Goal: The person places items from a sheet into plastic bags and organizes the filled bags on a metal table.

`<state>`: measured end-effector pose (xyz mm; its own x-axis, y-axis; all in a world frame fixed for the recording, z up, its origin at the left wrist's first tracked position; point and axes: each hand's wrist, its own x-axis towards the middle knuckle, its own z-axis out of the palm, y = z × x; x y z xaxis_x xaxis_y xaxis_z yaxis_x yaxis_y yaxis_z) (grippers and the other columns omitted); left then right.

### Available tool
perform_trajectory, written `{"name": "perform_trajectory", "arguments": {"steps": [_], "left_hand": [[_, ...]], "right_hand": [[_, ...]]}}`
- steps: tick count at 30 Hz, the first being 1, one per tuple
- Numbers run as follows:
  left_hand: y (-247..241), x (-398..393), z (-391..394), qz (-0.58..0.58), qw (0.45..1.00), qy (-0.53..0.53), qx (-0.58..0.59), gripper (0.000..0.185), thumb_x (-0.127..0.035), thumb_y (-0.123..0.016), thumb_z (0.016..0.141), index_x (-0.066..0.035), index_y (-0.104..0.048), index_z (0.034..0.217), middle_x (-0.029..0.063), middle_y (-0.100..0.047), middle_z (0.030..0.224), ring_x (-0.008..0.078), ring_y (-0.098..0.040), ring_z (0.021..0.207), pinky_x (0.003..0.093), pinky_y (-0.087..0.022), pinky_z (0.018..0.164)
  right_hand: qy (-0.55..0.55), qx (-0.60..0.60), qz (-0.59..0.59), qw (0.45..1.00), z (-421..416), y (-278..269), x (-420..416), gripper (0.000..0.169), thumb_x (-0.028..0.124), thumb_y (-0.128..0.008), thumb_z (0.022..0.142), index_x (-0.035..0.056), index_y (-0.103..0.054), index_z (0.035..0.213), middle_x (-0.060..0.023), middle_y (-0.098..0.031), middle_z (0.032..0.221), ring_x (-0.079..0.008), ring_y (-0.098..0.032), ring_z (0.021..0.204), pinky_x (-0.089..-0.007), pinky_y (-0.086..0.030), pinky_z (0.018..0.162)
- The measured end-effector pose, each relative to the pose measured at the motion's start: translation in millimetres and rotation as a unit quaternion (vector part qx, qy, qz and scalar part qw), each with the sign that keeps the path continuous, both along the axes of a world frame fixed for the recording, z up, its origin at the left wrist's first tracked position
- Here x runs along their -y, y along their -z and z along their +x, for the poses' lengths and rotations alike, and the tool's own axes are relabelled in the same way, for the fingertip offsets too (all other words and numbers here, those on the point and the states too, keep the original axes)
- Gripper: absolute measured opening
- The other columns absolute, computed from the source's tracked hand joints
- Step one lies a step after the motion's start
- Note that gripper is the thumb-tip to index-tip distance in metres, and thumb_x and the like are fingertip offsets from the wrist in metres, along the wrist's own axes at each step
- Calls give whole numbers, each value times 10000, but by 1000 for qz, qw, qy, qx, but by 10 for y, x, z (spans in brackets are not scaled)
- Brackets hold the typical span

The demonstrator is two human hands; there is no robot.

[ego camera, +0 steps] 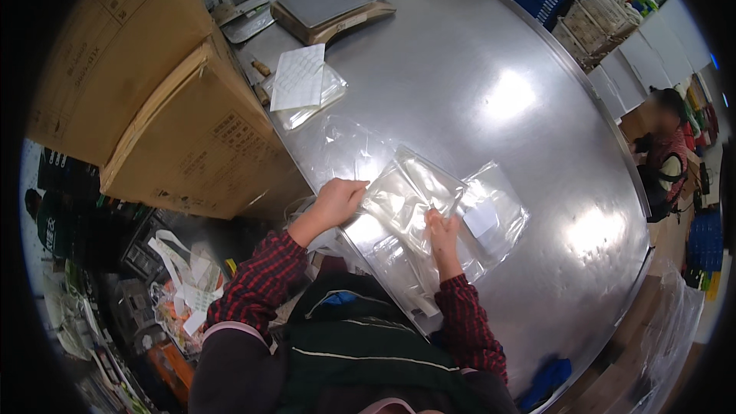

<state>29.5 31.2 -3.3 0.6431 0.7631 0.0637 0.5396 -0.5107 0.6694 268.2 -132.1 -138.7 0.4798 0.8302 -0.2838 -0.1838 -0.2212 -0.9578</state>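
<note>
A clear plastic bag [402, 195] is stretched between my two hands above the metal table [437, 86]. My left hand [339, 200] pinches its left edge near the table's near edge. The fingers of my right hand [443, 233] are closed on the bag's lower right part. Under and right of it lies a stack of clear plastic bags [509, 207] with a white label [482, 219] on it. More clear film lies beyond my left hand. A sheet of white labels [299, 77] rests on another pile of clear bags [330, 92] farther up.
A weighing scale [325, 3] stands at the table's far left. Large cardboard boxes [195, 138] are stacked left of the table. A basket of waste [184, 299] is at lower left. Beyond the table's right edge is another person [667, 155]. A blue cloth [546, 382] lies at lower right.
</note>
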Motion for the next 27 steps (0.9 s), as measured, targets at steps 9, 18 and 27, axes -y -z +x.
{"name": "perform_trajectory", "arguments": {"steps": [9, 18, 27], "left_hand": [[275, 674, 292, 94, 988, 90, -80, 173, -188, -626, 883, -85, -718, 986, 139, -687, 792, 353, -655, 654, 435, -522, 581], [348, -25, 910, 142, 990, 14, -5, 99, -175, -637, 843, -98, -697, 831, 121, -670, 787, 346, -652, 690, 441, -508, 596], [108, 778, 173, 209, 962, -150, 94, 580, -107, -777, 765, 49, -540, 1271, 224, -575, 1203, 371, -623, 991, 406, -527, 827]], "right_hand": [[83, 122, 65, 987, -288, 49, 16, 172, 119, -599, 948, -52, -619, 946, -96, -601, 723, -152, -531, 630, -331, -422, 580], [-8, -13, 41, 999, -75, -241, 67, 138, 141, -633, 941, 5, -635, 912, 21, -591, 787, -55, -513, 688, -245, -422, 597], [155, -255, 49, 953, -26, -239, -15, 219, 70, -572, 971, -44, -562, 1158, -61, -625, 943, -135, -630, 797, -283, -532, 654]]}}
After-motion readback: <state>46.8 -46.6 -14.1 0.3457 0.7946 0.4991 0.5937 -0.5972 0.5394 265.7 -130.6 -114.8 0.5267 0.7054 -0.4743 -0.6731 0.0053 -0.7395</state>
